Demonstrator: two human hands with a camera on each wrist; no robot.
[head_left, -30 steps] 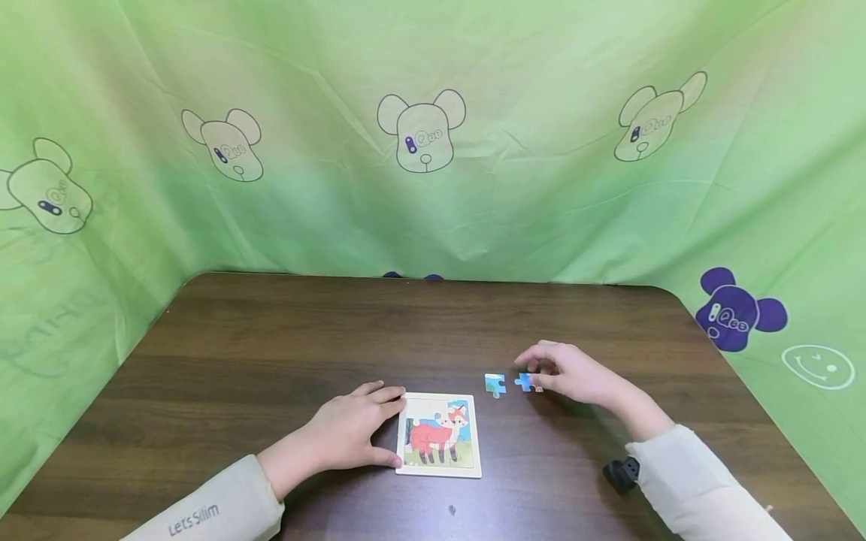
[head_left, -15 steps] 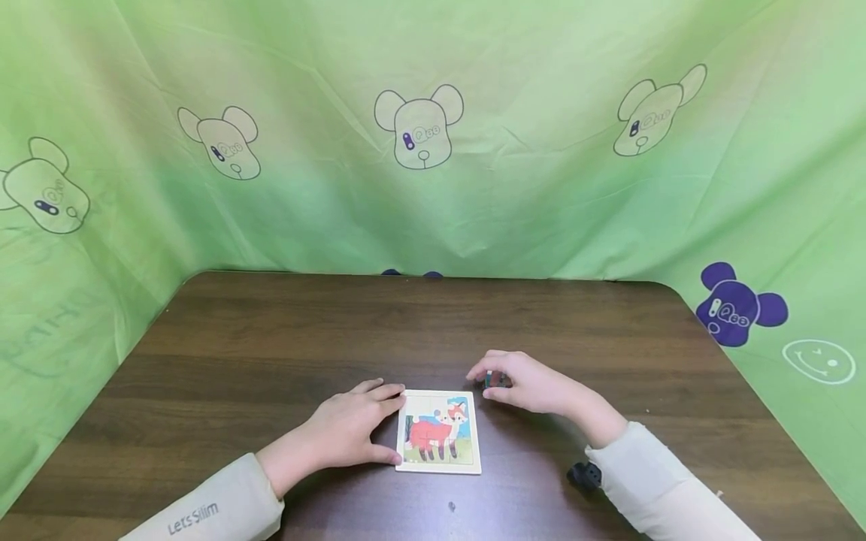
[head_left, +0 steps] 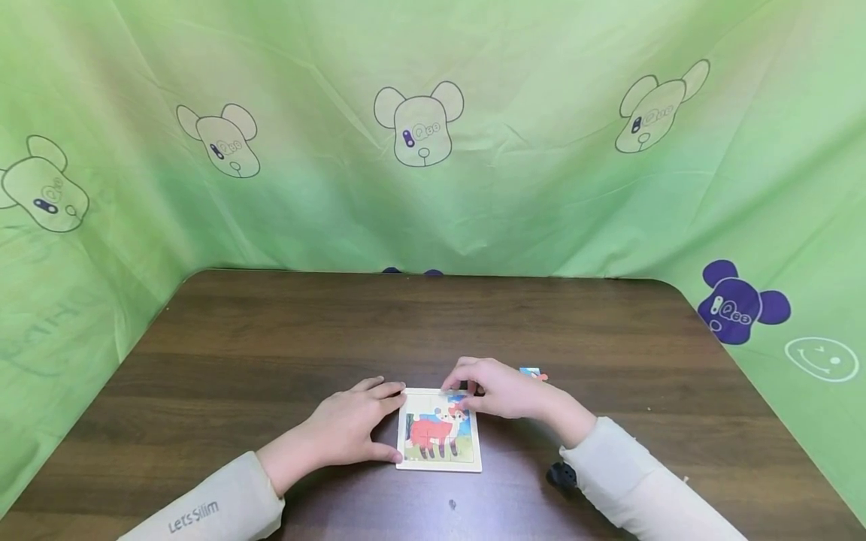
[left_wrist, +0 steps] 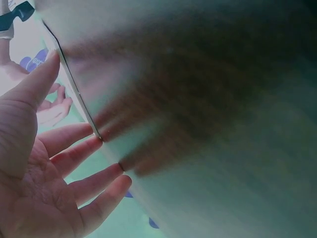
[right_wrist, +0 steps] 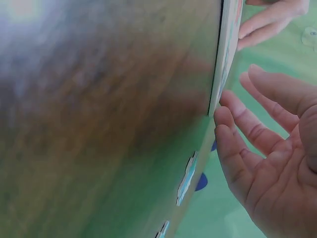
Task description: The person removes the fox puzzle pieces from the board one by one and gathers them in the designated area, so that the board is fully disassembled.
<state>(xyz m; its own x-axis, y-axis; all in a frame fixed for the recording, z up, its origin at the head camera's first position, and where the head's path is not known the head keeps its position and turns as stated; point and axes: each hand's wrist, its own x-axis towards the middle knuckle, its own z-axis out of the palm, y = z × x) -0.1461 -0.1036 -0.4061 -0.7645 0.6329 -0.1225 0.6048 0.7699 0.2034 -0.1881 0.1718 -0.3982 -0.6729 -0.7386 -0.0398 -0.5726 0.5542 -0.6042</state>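
A square framed jigsaw puzzle (head_left: pixel 433 443) with a red-orange animal picture lies on the table. Its upper left part looks pale. My left hand (head_left: pixel 348 432) rests at the puzzle's left edge, thumb and fingers spread along the frame. Over the puzzle's upper right corner is my right hand (head_left: pixel 497 389), fingers bent downward; whether they touch the picture is unclear. In the right wrist view, the right hand (right_wrist: pixel 270 148) has thumb and fingers apart, with nothing seen between them. One loose puzzle piece (head_left: pixel 531 372), blue and orange, shows behind the right wrist.
Two loose pieces lie on the table in the right wrist view, a nearer one (right_wrist: pixel 187 178) and another (right_wrist: pixel 162 230) at the bottom edge. The brown table (head_left: pixel 304 323) meets a green curtain (head_left: pixel 325 203) with bear-head prints. A black device (head_left: pixel 563 476) hangs at the right sleeve.
My right hand has moved left from the loose pieces to the puzzle's upper right corner, passing over the nearer piece. My left hand stays at the frame's left edge.
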